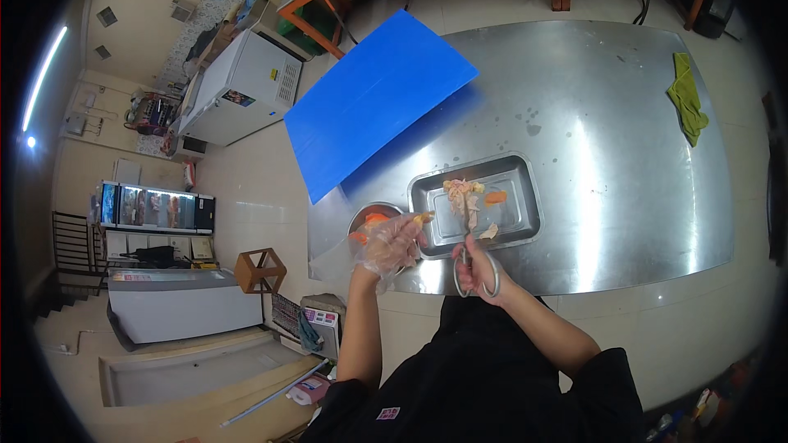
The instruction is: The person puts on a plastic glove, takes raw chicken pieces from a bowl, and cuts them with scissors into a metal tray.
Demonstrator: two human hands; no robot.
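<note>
My left hand (393,241), in a clear plastic glove, pinches a small yellowish piece of food (425,218) at the tray's left rim. A pair of scissors (494,275) with grey loop handles is in my bare right hand (477,267), blades pointing away over the tray. Whether the blades are parted is hard to tell. The rectangular metal tray (530,197) holds a clump of pale, meat-like pieces (458,191), an orange piece (495,197) and a loose pale scrap (489,232). Partly behind my left hand, a round metal bowl (357,216) contains orange pieces (375,219).
Beyond the bowl, a large blue board (381,98) lies across the left part of the steel table (628,197), overhanging its edge. A green cloth (685,101) rests near the right edge. Water spots mark the steel behind the tray. On the floor at left stands a brown stool (258,271).
</note>
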